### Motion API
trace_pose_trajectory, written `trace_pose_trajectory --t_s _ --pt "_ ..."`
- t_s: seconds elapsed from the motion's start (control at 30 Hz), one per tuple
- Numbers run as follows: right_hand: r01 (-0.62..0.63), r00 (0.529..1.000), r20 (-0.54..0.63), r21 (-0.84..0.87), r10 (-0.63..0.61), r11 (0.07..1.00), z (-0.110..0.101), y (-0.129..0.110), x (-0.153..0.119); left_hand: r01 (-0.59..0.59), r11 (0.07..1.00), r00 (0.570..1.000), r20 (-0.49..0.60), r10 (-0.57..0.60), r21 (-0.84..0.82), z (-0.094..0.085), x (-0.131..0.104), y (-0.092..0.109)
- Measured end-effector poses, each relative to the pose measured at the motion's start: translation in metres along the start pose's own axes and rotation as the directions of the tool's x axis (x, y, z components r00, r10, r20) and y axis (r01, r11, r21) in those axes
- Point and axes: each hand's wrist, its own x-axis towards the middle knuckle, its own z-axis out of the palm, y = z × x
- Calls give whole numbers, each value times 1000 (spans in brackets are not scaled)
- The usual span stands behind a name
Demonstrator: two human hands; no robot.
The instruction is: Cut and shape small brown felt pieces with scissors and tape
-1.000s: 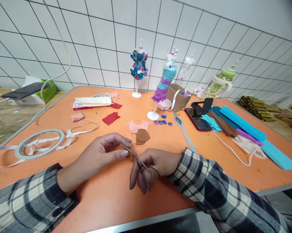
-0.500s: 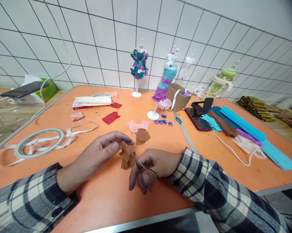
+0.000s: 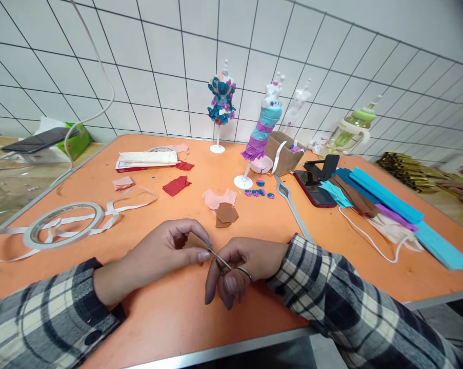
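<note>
My right hand holds small metal scissors, their tips pointing up and left. The thumb and fingers of my left hand come together at the scissor tips. Brown paper is mostly hidden behind that left hand; only small bits show. Just beyond the hands, brown paper pieces overlap a pink piece on the orange table. Small purple and teal pieces lie behind them, near a small dress form wrapped in blue and purple.
A tape roll with loose white ribbon lies at left. Red paper is farther back. Another decorated form, a cardboard box and a bottle stand behind. A phone and coloured paper strips lie at right.
My left hand has moved right to the scissor tips and its fingers have closed together. The brown paper there is now mostly hidden. My right hand has barely moved.
</note>
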Motion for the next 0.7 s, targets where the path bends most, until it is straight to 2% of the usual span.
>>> trace_pose_trajectory --t_s 0.23,0.37,0.47,0.57,0.7 --pt "1 1000 -17 8 -1 1000 3 -3 0 33 999 993 111 -31 -19 3 -2 3" --pt "61 991 -119 50 -55 997 6 -7 1 5 998 999 46 -2 -61 2 -1 2" --pt "58 991 -128 78 -48 995 7 -7 2 32 999 999 -22 -33 -36 0 -1 1" --pt "56 992 -116 82 -47 995 7 -5 4 55 999 998 -13 -55 0 0 -1 1" --pt "89 987 -140 53 -81 995 6 -3 5 23 1000 999 -24 -22 8 2 -1 1"
